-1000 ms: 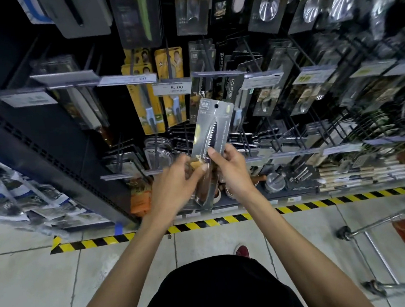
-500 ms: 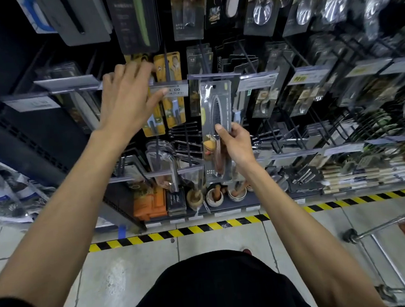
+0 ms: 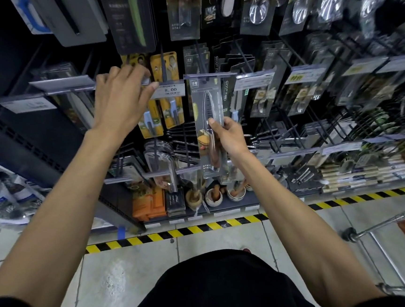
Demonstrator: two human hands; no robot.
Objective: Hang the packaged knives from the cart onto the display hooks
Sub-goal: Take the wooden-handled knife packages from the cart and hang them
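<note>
One hand now carries the load. The right hand (image 3: 229, 136) has its fingers clamped on the edge of the packaged knife (image 3: 207, 108) at mid-height. The left hand (image 3: 121, 104), which shared the grip a second ago, has gone up to the price rail (image 3: 63, 83), fingers apart and resting there. The pack has risen until its top meets a hook's label strip (image 3: 210, 75), so threading looks close. Around it: tiled floor (image 3: 133, 269), the cart (image 3: 379, 231) at right, hazard tape (image 3: 179, 232), then crowded utensil racks (image 3: 316, 123).
</note>
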